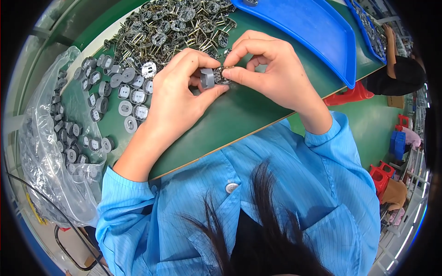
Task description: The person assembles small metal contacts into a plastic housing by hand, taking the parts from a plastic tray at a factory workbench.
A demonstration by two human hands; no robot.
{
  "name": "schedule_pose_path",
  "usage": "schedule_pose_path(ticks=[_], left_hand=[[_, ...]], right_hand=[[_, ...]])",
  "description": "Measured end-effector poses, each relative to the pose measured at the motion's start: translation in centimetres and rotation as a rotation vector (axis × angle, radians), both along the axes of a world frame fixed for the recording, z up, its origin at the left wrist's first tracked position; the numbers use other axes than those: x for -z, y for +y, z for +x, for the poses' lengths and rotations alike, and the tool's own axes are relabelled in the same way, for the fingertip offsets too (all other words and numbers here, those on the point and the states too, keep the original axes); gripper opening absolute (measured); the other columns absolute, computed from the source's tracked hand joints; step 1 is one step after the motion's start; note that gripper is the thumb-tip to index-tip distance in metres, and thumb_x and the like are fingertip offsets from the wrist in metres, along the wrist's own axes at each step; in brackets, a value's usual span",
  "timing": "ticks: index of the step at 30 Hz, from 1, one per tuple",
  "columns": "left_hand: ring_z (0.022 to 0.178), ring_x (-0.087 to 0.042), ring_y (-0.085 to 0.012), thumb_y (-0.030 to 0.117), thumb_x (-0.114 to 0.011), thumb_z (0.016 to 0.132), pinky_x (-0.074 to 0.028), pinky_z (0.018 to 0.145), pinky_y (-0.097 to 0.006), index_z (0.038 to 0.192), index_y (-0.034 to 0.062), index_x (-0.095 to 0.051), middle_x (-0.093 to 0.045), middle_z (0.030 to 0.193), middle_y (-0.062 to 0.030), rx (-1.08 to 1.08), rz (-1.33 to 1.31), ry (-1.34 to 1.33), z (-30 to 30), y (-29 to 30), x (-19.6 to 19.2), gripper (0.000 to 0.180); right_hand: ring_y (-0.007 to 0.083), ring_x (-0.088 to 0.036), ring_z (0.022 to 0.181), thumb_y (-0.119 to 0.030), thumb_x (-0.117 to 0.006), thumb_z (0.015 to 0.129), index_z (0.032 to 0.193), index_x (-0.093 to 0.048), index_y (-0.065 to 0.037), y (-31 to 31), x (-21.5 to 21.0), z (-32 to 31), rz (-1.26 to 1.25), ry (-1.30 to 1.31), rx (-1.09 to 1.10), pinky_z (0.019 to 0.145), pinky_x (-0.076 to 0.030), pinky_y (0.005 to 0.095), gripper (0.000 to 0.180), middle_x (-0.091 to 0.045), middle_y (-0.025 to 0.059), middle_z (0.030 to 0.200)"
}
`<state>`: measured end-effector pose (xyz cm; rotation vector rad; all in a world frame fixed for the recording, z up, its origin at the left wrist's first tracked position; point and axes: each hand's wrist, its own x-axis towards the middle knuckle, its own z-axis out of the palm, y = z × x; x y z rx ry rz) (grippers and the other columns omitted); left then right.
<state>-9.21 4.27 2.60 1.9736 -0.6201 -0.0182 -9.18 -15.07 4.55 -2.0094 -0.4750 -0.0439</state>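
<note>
Over the green table my left hand (pixel 180 87) is closed around a small grey plastic housing (pixel 207 78), thumb below and fingers above. Facing it from the right, my right hand (pixel 269 64) pinches a small dark circuit board (pixel 223 75) between thumb and forefinger. The board meets the housing's right side; whether it sits inside cannot be made out. Beyond both hands lies a big heap of circuit boards with metal pins (pixel 170 30). Loose grey housings (pixel 125 108), some with white inner faces, are scattered left of my left hand.
A clear plastic bag (pixel 46 152) with more grey housings lies at the table's left edge. An empty-looking blue tray (pixel 308 27) stands at the far right, with another blue tray of parts (pixel 368 32) beyond. Another person (pixel 396 73) works at the right, near red stools (pixel 381 179).
</note>
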Motion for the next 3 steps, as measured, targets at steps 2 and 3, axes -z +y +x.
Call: schedule_pose_path(ticks=[2,3], left_hand=[[0.083,-0.061,-0.0145,0.000,-0.077,0.068,-0.054,0.066,-0.024,0.097,0.0022,-0.060,-0.058,0.099,-0.0073,0.009,-0.013,-0.126,0.12,-0.04,0.11,0.033],[0.074,-0.062,-0.0157,0.002,-0.077,0.067,-0.052,0.059,-0.023,0.093,0.0036,-0.060,-0.060,0.092,-0.0068,0.000,-0.032,-0.213,0.21,-0.24,0.32,0.031]], right_hand=[[0.0128,-0.058,0.065,-0.011,-0.072,0.072,0.082,-0.067,-0.005,0.16,-0.31,0.03,-0.020,0.008,0.005,0.055,-0.048,0.0260,0.013,-0.060,0.0047,0.080],[0.0150,-0.061,0.069,-0.012,-0.072,0.073,0.084,-0.066,-0.005,0.29,-0.38,-0.04,-0.039,0.020,0.010,0.057,-0.051,0.0268,0.014,-0.060,0.0061,0.081]])
